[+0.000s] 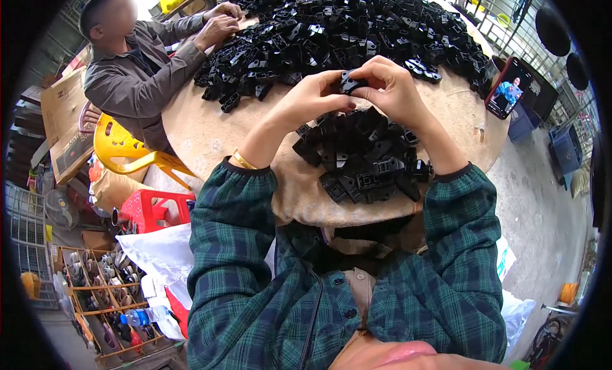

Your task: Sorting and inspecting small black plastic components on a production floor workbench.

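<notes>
Head view, the only one I have. My left hand [310,97] and right hand [393,86] are raised together over the round surface [210,131], fingers of both pinched onto one small black plastic part [350,82] held between them, above the near pile [363,154] of the same parts. It looks moulded, stiff and light, with squared edges and open slots; I judge it will not flex or slip much, and the outer flat faces are the place to take hold, keeping fingertips clear of the slots. A far larger heap [344,29] covers the far side of the surface. At far left a second person in a grey jacket [131,73] has both hands at that heap's edge. A phone [508,88] leans at the right rim, screen lit. Hard to read: the fingers cover most of the part, so its exact shape and whether it is one piece or two mated pieces I cannot tell. The surface's near edge is hidden by my green plaid sleeves [236,236].
</notes>
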Motion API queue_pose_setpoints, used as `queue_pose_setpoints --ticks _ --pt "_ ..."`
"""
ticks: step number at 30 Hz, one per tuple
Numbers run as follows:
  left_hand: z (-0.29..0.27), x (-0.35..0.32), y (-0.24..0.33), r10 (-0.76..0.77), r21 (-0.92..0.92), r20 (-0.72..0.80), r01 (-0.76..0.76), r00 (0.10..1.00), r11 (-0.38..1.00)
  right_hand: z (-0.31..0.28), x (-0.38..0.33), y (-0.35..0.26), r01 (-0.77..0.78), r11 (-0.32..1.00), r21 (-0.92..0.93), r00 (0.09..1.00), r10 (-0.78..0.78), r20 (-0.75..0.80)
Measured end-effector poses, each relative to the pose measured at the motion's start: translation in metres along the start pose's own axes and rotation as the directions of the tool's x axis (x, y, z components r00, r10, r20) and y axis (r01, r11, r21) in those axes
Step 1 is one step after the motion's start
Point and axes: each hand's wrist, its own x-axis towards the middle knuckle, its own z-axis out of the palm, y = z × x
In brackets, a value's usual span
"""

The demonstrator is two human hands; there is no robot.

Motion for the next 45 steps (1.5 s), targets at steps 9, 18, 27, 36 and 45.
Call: queue_pose_setpoints --ticks 9,18,27,36,45 --pt "0.016 -0.006 0.006 0.328 0.546 -0.156 -0.195 0.932 0.815 0.002 0.001 -0.010 0.138 0.989 -0.044 0.982 -0.143 -0.128" --pt "0.007 0.001 -0.003 0.012 -0.490 -0.054 -0.037 0.998 0.871 0.000 -0.001 -0.010 0.243 0.961 -0.133 0.962 -0.256 -0.094" --pt "0.010 0.004 -0.010 -0.033 -0.570 -0.189 -0.082 0.982 0.817 0.006 -0.002 -0.012 0.225 0.967 -0.122 0.962 -0.241 -0.131" --pt "0.016 0.004 -0.014 0.231 0.056 -0.274 -0.225 0.934 0.973 0.003 -0.001 -0.010 0.147 0.985 -0.085 0.969 -0.161 -0.190" --pt "0.025 -0.004 -0.004 0.257 0.199 -0.283 -0.205 0.924 0.958 0.001 -0.001 -0.015 0.064 0.998 0.000 0.967 -0.062 -0.247"
